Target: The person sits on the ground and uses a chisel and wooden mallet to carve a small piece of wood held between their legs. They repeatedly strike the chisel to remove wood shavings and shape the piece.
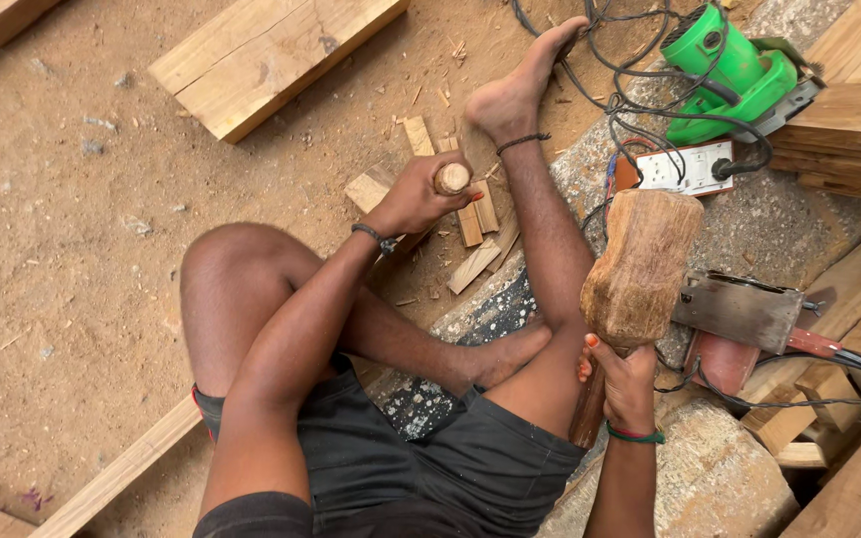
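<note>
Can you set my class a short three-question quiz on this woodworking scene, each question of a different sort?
1. True or false: the right hand grips a wooden mallet by its handle.
2. What does the left hand hold? A) a round-topped wooden handle B) a saw C) a brush
3. Fill in: the green power tool lies near a white ____.

Key: 1 true; 2 A; 3 socket board.

No packages, labels, signs or screens.
</note>
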